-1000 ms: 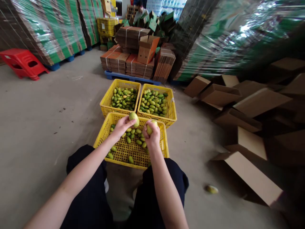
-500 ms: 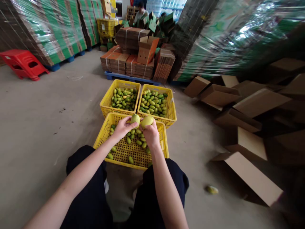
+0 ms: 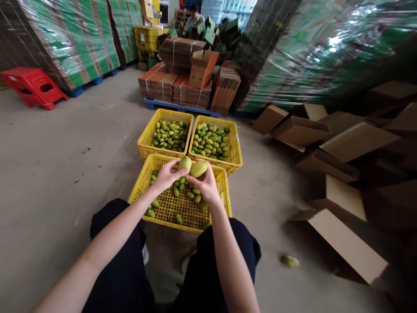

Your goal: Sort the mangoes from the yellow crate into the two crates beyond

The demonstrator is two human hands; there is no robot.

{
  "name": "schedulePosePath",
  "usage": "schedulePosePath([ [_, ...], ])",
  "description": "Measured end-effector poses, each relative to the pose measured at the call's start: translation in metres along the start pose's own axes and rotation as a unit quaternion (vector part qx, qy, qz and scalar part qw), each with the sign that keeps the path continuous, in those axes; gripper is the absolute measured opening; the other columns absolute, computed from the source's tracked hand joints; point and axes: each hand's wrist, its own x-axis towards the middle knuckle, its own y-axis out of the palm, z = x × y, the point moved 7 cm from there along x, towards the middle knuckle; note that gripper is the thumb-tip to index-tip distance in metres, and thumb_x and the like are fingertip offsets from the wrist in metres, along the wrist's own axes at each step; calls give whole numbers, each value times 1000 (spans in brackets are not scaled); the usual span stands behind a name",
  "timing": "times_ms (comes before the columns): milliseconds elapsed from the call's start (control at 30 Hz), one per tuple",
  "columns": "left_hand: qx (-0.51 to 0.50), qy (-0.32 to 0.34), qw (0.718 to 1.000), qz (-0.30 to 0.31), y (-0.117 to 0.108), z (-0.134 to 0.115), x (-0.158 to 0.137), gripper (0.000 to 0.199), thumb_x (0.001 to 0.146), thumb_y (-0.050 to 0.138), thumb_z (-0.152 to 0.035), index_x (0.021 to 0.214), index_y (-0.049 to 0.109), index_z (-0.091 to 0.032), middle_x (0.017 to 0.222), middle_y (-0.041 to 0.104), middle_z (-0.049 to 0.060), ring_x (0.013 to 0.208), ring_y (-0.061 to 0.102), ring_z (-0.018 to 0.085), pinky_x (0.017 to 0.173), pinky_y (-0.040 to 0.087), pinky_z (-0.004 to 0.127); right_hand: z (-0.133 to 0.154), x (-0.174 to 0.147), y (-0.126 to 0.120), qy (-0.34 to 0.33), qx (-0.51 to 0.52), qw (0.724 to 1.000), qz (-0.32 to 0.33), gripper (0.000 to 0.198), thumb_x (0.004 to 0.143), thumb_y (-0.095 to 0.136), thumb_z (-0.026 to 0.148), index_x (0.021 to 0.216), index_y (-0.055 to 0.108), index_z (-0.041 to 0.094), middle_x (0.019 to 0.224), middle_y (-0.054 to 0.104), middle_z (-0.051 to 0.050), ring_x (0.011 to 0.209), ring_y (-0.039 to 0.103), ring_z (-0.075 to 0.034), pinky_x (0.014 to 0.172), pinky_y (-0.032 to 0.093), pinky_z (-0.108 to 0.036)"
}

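My left hand [image 3: 168,174] is closed around a green mango [image 3: 185,164], held upright with its upper part showing. Close beside it, a yellower mango [image 3: 198,168] lies tilted in my right hand [image 3: 207,184], thumb beneath and fingers behind. Both fruits are above the near yellow crate [image 3: 143,180], whose perforated floor shows between several scattered green mangoes [image 3: 179,218]. My hands and forearms hide part of its contents. Beyond it, the far left crate [image 3: 145,141] and the far right crate [image 3: 237,150] hold many green and yellowish mangoes.
Tied flat cartons [image 3: 189,92] lie on a blue pallet [image 3: 153,104] ahead. Open cardboard boxes [image 3: 345,243] are heaped at the right, near a loose mango [image 3: 289,260] on the floor. A red stool [image 3: 35,87] stands left. Another person [image 3: 193,18] is at the back.
My right hand has turned the yellower mango and shifted its grip, the thumb now lower and pointing left. My left hand keeps the green mango nearly in place.
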Motion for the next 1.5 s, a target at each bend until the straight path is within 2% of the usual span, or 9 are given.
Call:
schedulePosePath([
  [133, 19, -6, 1000, 9, -3, 2, -2, 54, 64, 82, -51, 101, 69, -14, 97, 74, 10, 83, 69, 23, 76, 53, 33, -9, 0, -5, 4, -59, 998, 1, 49, 52, 89, 24, 91, 60, 21, 85, 63, 2, 79, 59, -17, 77, 54, -33],
  [433, 49, -37, 998, 28, -3, 15, 2, 51, 65, 83, -48, 102, 70, -14, 93, 72, 9, 77, 66, 21, 73, 52, 32, -17, 1, -11, -11, -148, 989, -22, 45, 54, 85, 22, 91, 60, 21, 77, 61, 4, 70, 54, -15, 68, 49, -30],
  [667, 33, -46, 998, 40, 1, 13, 4, 54, 66, 78, -57, 97, 71, -13, 98, 73, 9, 91, 66, 24, 80, 51, 33, -20, 1, -9, 15, -89, 996, -5, 46, 51, 87, 23, 88, 60, 21, 79, 62, 3, 72, 56, -17, 69, 52, -32],
  [833, 17, -59, 997, 39, 2, 15, 4, 54, 64, 80, -57, 95, 72, -14, 97, 74, 9, 97, 66, 26, 85, 51, 35, -21, 1, -11, 37, -67, 997, -22, 46, 50, 88, 21, 88, 60, 20, 78, 64, 3, 72, 58, -16, 68, 52, -30],
  [1000, -72, -128, 988, 36, 9, 25, 1, 46, 70, 80, -50, 100, 72, -16, 101, 74, 9, 96, 68, 25, 89, 53, 37, -26, 0, -12, 80, -8, 996, -35, 53, 48, 87, 18, 91, 57, 20, 75, 61, 6, 66, 54, -12, 59, 48, -23],
  [1100, -118, -166, 979, 6, 8, 28, 1, 42, 73, 79, -41, 107, 71, -18, 101, 74, 7, 91, 70, 23, 88, 54, 38, -27, -1, -11, 106, 38, 993, -28, 55, 49, 86, 17, 92, 53, 22, 70, 57, 8, 60, 50, -10, 51, 42, -20],
  [1200, -132, -196, 972, 1, 8, 30, 1, 42, 72, 80, -40, 108, 71, -19, 97, 75, 7, 85, 71, 22, 86, 54, 39, -25, 1, -9, 127, 93, 987, -20, 45, 57, 80, 23, 93, 53, 24, 71, 57, 7, 59, 51, -11, 49, 40, -21],
  [1333, -159, -185, 970, 14, 11, 30, 5, 41, 67, 84, -36, 103, 75, -19, 105, 74, 8, 96, 68, 20, 90, 51, 34, -24, 4, -9, 165, 173, 971, -12, 37, 64, 69, 37, 96, 56, 25, 77, 63, 3, 56, 53, -13, 44, 39, -23],
  [1500, -216, -192, 957, 14, 13, 39, 9, 37, 65, 85, -25, 100, 76, -18, 103, 74, 7, 94, 67, 18, 90, 50, 31, -20, 5, -21, 126, 88, 987, -55, 42, 66, 71, 40, 103, 62, 25, 80, 64, 3, 58, 55, -13, 47, 44, -25],
])
